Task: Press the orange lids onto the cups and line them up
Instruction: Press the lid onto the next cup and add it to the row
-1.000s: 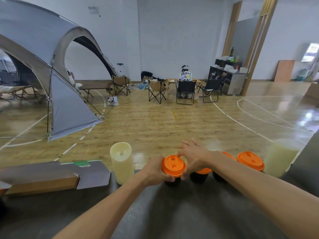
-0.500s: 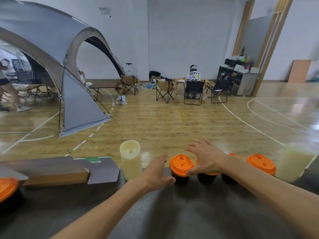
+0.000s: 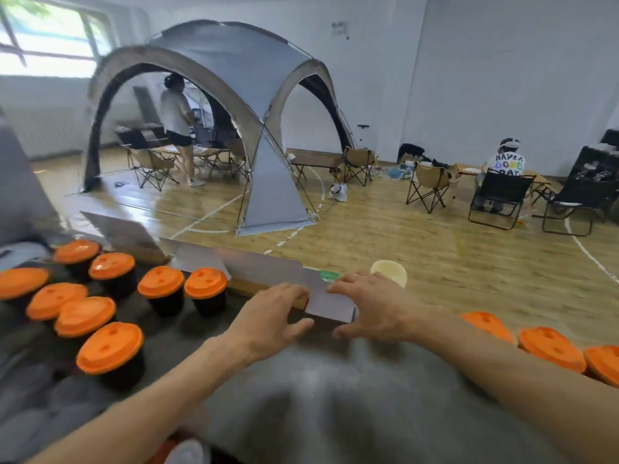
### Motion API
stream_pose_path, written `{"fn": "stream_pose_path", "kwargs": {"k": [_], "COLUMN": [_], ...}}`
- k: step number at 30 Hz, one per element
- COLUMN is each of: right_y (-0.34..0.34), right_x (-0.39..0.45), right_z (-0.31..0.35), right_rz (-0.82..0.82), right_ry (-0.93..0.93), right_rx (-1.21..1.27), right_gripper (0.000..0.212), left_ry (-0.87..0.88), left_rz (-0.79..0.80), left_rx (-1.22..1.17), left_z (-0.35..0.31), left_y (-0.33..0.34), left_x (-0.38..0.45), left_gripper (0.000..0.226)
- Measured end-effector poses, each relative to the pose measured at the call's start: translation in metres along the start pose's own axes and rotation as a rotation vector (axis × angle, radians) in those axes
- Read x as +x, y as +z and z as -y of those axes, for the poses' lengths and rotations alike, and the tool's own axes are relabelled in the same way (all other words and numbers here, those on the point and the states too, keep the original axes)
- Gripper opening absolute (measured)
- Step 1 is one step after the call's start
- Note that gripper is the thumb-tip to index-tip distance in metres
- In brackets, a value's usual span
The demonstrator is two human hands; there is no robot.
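Several black cups with orange lids stand in a loose group on the left of the dark table (image 3: 301, 396); the nearest (image 3: 110, 353) is front left, and another cup (image 3: 206, 289) is closest to my hands. Three more orange-lidded cups run along the right edge, partly hidden by my right forearm, one of them (image 3: 549, 346) in the middle of that row. My left hand (image 3: 268, 316) and right hand (image 3: 371, 306) hover over the table's middle, fingers spread, holding nothing. Both hands are apart from all cups.
An open cardboard box with grey flaps (image 3: 261, 272) lies along the table's far edge just beyond my hands. A pale yellow cylinder (image 3: 390, 271) stands behind my right hand. Beyond the table are a grey tent (image 3: 234, 95), folding chairs and two people.
The view has swung left, bringing the left group of lidded cups into sight. Both hands have left the lined-up cups and moved left with fingers open.
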State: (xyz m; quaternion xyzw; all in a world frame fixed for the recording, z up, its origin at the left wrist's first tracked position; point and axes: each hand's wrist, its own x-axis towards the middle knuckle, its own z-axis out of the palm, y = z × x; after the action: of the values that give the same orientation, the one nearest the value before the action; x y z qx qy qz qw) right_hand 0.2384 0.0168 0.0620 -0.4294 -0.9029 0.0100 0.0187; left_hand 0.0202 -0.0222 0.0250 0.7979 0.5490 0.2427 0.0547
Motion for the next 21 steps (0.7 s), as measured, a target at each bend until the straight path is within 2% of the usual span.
{"fn": "stream_pose_path", "kwargs": {"k": [5, 11, 15, 21], "right_y": [0.025, 0.059, 0.071, 0.087], "right_x": [0.071, 0.133, 0.160, 0.186], "right_z": [0.093, 0.190, 0.228, 0.259], "right_rz": [0.057, 0.177, 0.230, 0.261], "right_ry": [-0.126, -0.169, -0.146, -0.083], "right_rx": [0.084, 0.191, 0.277, 0.317], "right_gripper": [0.088, 0.099, 0.110, 0.110], "left_ry": [-0.196, -0.468, -0.600, -0.667], "left_rz": [-0.119, -0.238, -0.163, -0.027], "left_rx": [0.078, 0.149, 0.147, -0.095], "left_z": [0.074, 0.140, 0.172, 0.197], "left_y": [-0.046, -0.077, -0.088, -0.084], "left_x": [-0.076, -0.161, -0.186, -0.190], "left_gripper": [0.063, 0.083, 0.099, 0.109]}}
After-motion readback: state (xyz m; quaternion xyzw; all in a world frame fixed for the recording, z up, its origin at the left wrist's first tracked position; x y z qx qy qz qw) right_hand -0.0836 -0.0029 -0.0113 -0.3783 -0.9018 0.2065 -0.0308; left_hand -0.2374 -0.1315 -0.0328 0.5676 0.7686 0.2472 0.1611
